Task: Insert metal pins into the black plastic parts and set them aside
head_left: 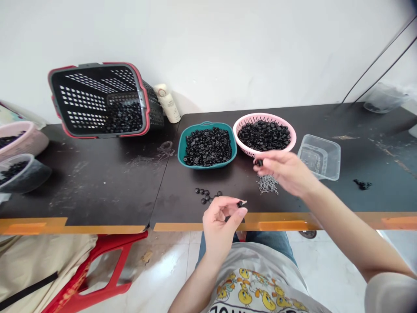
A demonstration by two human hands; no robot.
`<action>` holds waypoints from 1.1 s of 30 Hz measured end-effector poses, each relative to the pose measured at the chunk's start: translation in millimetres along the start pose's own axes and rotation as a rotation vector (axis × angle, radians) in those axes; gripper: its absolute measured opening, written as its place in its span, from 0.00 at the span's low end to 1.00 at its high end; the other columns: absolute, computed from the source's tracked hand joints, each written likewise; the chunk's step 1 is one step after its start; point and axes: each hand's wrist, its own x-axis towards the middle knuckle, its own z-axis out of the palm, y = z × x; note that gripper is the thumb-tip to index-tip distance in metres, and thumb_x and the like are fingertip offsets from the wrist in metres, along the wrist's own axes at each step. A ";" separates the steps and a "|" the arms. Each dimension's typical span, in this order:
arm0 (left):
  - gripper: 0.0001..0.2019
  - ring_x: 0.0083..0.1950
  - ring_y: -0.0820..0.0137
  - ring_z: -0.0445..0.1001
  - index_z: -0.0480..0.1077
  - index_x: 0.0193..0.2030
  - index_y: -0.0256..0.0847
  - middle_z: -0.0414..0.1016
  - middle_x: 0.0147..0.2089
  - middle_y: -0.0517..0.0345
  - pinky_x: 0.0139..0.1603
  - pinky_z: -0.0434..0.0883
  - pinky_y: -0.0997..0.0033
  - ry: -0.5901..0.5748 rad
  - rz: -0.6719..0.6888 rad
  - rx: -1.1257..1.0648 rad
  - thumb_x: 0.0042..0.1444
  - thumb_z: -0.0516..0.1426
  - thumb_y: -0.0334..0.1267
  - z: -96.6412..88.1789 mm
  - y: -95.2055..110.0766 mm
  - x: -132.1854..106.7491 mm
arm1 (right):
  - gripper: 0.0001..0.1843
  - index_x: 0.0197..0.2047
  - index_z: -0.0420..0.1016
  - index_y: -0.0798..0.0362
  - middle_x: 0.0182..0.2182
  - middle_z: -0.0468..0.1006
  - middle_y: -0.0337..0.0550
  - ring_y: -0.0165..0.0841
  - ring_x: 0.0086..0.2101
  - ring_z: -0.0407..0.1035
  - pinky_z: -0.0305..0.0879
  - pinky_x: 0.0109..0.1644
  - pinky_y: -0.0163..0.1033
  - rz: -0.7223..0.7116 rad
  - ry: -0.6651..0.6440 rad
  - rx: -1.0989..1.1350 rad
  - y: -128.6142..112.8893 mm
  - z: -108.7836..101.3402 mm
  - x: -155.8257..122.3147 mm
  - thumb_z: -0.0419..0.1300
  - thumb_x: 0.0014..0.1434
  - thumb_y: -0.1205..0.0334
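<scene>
My left hand [220, 224] was raised just over the front edge of the black table [97, 182], its thumb and fingers pinched together on a small black piece [241, 204] with a pale tip showing at one end. My right hand [285, 171] was farther out over the table, thumb and forefinger closed on a round black piece [259, 162], just above a loose heap of thin metal nails [267, 184]. Behind that hand sat a pink perforated bowl [265, 116] heaped with black pieces, right beside a teal basket [206, 125] filled with flat black discs. A small scatter of loose black discs [206, 195] lay on the table near my left hand. To the right stood a clear plastic tray [325, 145] holding a few nails, and beyond it lay a small black cluster [362, 184]. Farther left, a black-and-red basket [148, 117] lay tipped on its side with black pieces inside, next to a cream bottle [167, 104]. At the far left were a pink tub [35, 134] and a clear tub [35, 178], both holding black pieces.
</scene>
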 end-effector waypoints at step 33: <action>0.04 0.34 0.71 0.80 0.79 0.40 0.42 0.82 0.36 0.59 0.38 0.81 0.72 -0.088 0.312 0.518 0.57 0.66 0.35 15.2 35.2 10.8 | 0.06 0.33 0.87 0.41 0.34 0.84 0.39 0.31 0.34 0.75 0.74 0.39 0.34 -0.027 0.266 0.274 32.6 63.2 -68.5 0.75 0.51 0.53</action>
